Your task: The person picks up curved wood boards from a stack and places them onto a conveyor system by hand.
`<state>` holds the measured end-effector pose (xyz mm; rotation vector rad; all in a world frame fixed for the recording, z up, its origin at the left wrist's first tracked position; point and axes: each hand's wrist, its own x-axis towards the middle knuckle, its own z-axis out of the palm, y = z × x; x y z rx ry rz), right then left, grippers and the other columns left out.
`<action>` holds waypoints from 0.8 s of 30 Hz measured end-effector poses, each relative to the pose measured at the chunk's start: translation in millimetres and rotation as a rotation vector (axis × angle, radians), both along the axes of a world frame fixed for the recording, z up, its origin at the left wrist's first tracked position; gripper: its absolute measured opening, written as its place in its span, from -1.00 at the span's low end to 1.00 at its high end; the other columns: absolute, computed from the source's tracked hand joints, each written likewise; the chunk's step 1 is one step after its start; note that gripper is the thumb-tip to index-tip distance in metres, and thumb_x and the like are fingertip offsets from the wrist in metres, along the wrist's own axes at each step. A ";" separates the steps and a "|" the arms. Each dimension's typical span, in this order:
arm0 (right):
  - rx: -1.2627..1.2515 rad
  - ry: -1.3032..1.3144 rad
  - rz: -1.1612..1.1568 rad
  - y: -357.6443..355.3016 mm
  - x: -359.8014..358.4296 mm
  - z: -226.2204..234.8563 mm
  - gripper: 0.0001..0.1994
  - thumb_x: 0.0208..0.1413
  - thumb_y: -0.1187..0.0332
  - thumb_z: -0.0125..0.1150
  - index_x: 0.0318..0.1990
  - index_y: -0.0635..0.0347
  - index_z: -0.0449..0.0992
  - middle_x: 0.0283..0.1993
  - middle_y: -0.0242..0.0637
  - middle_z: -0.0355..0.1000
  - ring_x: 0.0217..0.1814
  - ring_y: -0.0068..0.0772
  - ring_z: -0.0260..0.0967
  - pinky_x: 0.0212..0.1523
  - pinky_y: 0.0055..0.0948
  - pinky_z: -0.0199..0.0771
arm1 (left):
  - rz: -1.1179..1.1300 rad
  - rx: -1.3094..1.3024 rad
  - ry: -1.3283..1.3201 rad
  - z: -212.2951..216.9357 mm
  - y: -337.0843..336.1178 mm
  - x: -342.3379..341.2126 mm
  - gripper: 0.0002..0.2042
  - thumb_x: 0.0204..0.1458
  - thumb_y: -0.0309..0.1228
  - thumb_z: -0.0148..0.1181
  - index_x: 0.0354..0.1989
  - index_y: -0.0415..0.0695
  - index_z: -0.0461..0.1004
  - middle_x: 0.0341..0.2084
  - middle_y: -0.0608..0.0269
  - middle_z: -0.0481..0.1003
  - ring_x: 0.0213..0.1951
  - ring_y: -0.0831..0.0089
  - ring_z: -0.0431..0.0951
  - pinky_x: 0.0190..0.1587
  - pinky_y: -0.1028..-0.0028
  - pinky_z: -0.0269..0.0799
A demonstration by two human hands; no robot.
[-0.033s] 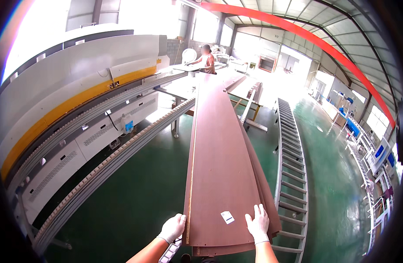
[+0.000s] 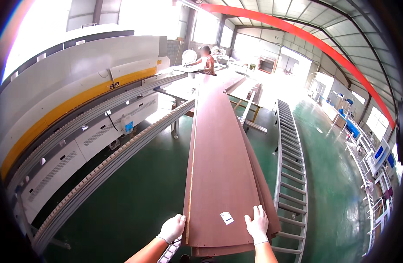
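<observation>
A long reddish-brown board (image 2: 219, 149) lies on top of a stack of similar boards and stretches away from me. My left hand (image 2: 173, 228), in a white glove, curls around the board's near left edge. My right hand (image 2: 257, 224), also gloved, rests flat on the top face near the right corner, fingers spread. A small white label (image 2: 227, 217) is stuck on the board between my hands. The lower boards of the stack (image 2: 267, 206) stick out on the right.
A large white and yellow machine (image 2: 78, 83) with a grey feed track (image 2: 122, 151) runs along the left. A roller conveyor (image 2: 291, 175) runs along the right. Another person (image 2: 205, 59) stands at the boards' far end. Green floor (image 2: 135, 197) lies between.
</observation>
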<state>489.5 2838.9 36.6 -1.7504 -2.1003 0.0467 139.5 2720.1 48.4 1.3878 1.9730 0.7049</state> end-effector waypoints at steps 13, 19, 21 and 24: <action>-0.003 0.058 0.018 -22.8 43.5 -2.0 -0.34 0.08 0.08 0.29 0.27 0.27 0.37 0.38 0.13 0.25 0.35 0.21 0.26 0.30 0.03 0.32 | -0.039 0.058 0.049 -8.6 -29.5 38.2 -0.62 0.32 -0.06 -0.14 -0.16 -0.09 0.51 -0.42 -0.06 0.61 -0.31 -0.11 0.62 -0.20 0.01 0.52; 0.028 0.087 0.021 -14.0 47.9 -8.6 -0.36 0.08 0.11 0.30 0.26 0.28 0.37 0.35 0.17 0.28 0.33 0.24 0.29 0.25 0.03 0.37 | 0.021 0.171 -0.008 -45.9 -25.3 37.4 -0.67 0.30 -0.10 -0.06 -0.23 -0.05 0.55 -0.48 -0.02 0.58 -0.35 -0.07 0.61 -0.25 0.06 0.52; 0.044 0.090 0.031 -13.5 46.4 -6.8 -0.37 0.08 0.11 0.30 0.25 0.28 0.37 0.35 0.19 0.28 0.33 0.25 0.29 0.25 0.02 0.38 | 0.007 0.277 -0.017 -51.7 -24.5 34.4 -0.72 0.29 -0.15 -0.02 -0.27 -0.04 0.55 -0.48 0.00 0.58 -0.37 -0.06 0.60 -0.27 0.10 0.52; 0.030 0.091 0.018 -13.7 44.3 -4.0 -0.37 0.09 0.11 0.29 0.26 0.29 0.37 0.35 0.19 0.27 0.33 0.24 0.29 0.26 0.02 0.37 | -0.045 0.323 -0.086 -57.0 -21.3 25.6 -0.75 0.28 -0.19 0.00 -0.26 -0.04 0.56 -0.45 0.03 0.58 -0.34 -0.04 0.60 -0.27 0.13 0.52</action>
